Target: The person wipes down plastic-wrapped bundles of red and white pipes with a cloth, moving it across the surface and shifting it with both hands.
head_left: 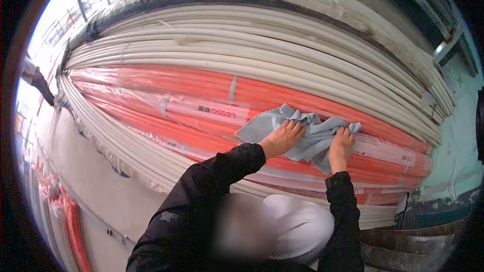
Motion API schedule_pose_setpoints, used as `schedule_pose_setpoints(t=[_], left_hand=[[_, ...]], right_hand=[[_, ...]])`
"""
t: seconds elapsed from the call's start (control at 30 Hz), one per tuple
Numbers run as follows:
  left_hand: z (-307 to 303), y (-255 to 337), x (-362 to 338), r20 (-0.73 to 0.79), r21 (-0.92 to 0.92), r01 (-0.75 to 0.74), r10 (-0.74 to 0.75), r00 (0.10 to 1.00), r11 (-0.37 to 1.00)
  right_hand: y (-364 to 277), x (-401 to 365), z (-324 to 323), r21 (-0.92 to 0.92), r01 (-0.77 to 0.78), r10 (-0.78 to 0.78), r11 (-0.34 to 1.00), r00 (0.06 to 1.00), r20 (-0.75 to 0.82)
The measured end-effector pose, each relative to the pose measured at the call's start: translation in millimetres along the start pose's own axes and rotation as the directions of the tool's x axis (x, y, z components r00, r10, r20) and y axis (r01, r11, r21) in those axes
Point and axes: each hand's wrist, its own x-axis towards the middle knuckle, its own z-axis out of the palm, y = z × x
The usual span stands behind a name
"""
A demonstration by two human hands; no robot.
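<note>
A grey-blue cloth lies bunched over red pipes wrapped in clear plastic. My left hand grips the cloth near its middle, fingers curled into the folds. At the cloth's right end, my right hand has its fingers closed on the fabric. The cloth's left part spreads flatter over the wrapping, beside a pink label with red and dark print. Another printed label shows to the right of my right hand.
Long white pipes run above the red bundles, and more white pipes lie below them. At the far left a person's leg is visible. Further bundles lie at the lower left. A pale green surface is at the right.
</note>
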Motion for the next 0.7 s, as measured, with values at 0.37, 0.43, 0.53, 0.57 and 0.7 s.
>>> schedule_pose_setpoints(t=[0.37,0.43,0.53,0.57,0.7], left_hand=[[-23,-41,-48,0.17,0.312,0.071,-0.129,0.977,0.947],[-34,-43,-48,0.47,0.058,0.228,-0.228,0.852,0.972],[-20,-40,-72,0.432,0.317,0.055,-0.195,0.881,0.947],[-19,-40,-80,0.402,0.332,0.035,-0.175,0.899,0.942],[-26,-45,-86,0.291,0.422,0.054,-0.192,0.937,0.905]], right_hand=[[-102,-22,-3,-0.269,0.287,-0.289,0.919,0.957,0.036],[-118,-29,-8,-0.271,0.327,-0.349,0.905,0.936,-0.039],[-140,-38,-9,-0.157,0.401,-0.403,0.903,0.915,0.019],[-144,-43,-14,-0.111,0.421,-0.426,0.9,0.905,-0.023],[-146,-47,-17,0.055,0.488,-0.482,0.871,0.871,-0.093]])
